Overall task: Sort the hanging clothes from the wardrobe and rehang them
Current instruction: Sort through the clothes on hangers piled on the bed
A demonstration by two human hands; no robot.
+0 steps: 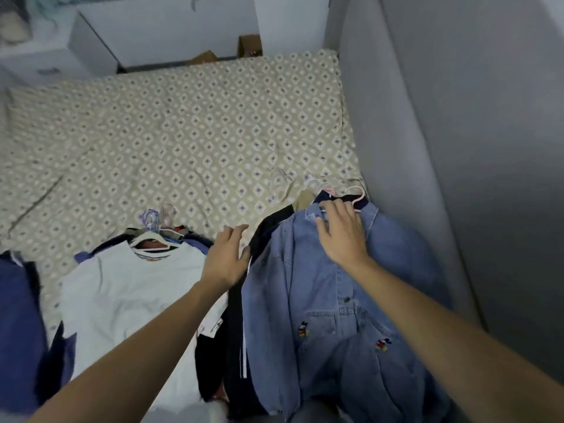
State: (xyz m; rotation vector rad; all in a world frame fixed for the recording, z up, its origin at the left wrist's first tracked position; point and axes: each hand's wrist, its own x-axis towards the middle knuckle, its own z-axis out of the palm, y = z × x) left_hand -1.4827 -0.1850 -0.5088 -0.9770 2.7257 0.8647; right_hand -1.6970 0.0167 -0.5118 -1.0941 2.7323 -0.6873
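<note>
Bed: patterned beige bedspread (189, 132), diamond print, slightly rumpled, pushed against a grey wall (457, 148) and serving as the sorting surface.
Right pile: denim jacket (305, 285) on top, stiff blue cotton with small cartoon embroidery, dark garments (238, 331) underneath, pink hangers (358, 195) fanned at the collar end.
Left pile: white T-shirt (128, 294), soft and flat, on a white hanger (152, 239).
Right hand (341, 236): fingers spread loosely on the denim collar, gripping nothing that I can make out, probably steadying the stack.
Left hand (227, 261): relaxed and unclenched between the piles, holding nothing.
</note>
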